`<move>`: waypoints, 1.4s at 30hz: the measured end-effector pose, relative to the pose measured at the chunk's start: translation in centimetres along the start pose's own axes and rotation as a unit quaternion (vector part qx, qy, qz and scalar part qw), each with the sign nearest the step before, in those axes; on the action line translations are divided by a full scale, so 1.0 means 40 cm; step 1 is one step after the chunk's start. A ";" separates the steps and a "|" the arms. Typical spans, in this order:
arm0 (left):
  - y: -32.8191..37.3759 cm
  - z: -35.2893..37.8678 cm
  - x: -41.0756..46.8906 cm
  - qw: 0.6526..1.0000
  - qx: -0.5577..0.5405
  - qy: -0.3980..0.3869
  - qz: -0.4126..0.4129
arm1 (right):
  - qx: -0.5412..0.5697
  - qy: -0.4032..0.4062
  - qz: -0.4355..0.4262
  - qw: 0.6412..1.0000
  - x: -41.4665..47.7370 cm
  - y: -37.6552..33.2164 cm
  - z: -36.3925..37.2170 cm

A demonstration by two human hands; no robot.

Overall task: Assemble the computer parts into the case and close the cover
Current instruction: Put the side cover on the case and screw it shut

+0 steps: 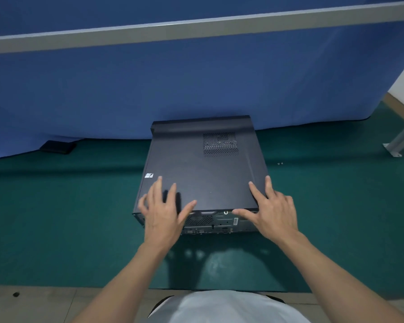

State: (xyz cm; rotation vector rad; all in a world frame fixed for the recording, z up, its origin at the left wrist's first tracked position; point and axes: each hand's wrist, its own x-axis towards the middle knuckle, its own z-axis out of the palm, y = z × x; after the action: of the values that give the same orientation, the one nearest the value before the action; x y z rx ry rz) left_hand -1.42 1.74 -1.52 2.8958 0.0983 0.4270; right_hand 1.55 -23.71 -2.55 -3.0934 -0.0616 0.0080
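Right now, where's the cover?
Head view, centre: the cover lies on top of the case on the green mat, with the left hand and right hand flat on its near corners.

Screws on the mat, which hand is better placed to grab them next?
Right, probably. The screws lie right of the case, nearer the right hand; the left hand lies on the far side of the cover.
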 end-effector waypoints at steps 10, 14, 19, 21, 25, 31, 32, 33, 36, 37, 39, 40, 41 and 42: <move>0.290 0.115 0.149 0.977 -0.044 -0.179 0.112 | 0.413 0.007 0.054 0.909 0.057 0.121 -0.051; 0.378 0.162 0.207 0.978 -0.012 -0.186 0.090 | 0.418 -0.001 0.148 0.896 0.105 0.221 -0.015; 0.439 0.208 0.279 0.980 0.022 -0.183 0.080 | 0.389 -0.066 0.186 0.900 0.215 0.321 0.064; 0.441 0.220 0.288 0.981 0.025 -0.176 0.074 | 0.374 -0.069 0.199 0.903 0.269 0.348 0.093; 0.458 0.228 0.292 0.983 0.014 -0.168 0.069 | 0.356 -0.040 0.235 0.904 0.386 0.393 0.146; 0.453 0.232 0.283 0.983 0.020 -0.174 0.059 | 0.328 -0.028 0.252 0.910 0.519 0.385 0.223; 0.452 0.232 0.282 0.983 0.019 -0.174 0.056 | 0.316 -0.030 0.251 0.914 0.536 0.382 0.233; 0.452 0.234 0.281 0.983 0.018 -0.175 0.054 | 0.304 -0.031 0.255 0.918 0.549 0.380 0.243; 0.453 0.236 0.277 0.983 0.014 -0.177 0.050 | 0.280 -0.022 0.281 0.918 0.576 0.379 0.264; 0.453 0.237 0.276 0.983 0.013 -0.177 0.048 | 0.279 -0.022 0.287 0.916 0.583 0.380 0.267; 0.452 0.237 0.279 0.983 0.013 -0.178 0.043 | 0.281 -0.026 0.292 0.914 0.595 0.382 0.272; 0.452 0.236 0.280 0.983 0.013 -0.179 0.041 | 0.279 -0.028 0.292 0.914 0.600 0.383 0.273; 0.452 0.236 0.281 0.983 0.014 -0.180 0.039 | 0.275 -0.030 0.291 0.916 0.603 0.383 0.274; 0.453 0.235 0.281 0.983 0.015 -0.181 0.039 | 0.271 -0.031 0.289 0.918 0.605 0.383 0.275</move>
State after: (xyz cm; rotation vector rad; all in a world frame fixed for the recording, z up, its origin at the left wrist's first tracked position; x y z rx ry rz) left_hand 12.71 -16.71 -3.24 2.9585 -0.0664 -0.0952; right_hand 26.30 -37.53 -14.38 -2.4438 0.7219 0.1218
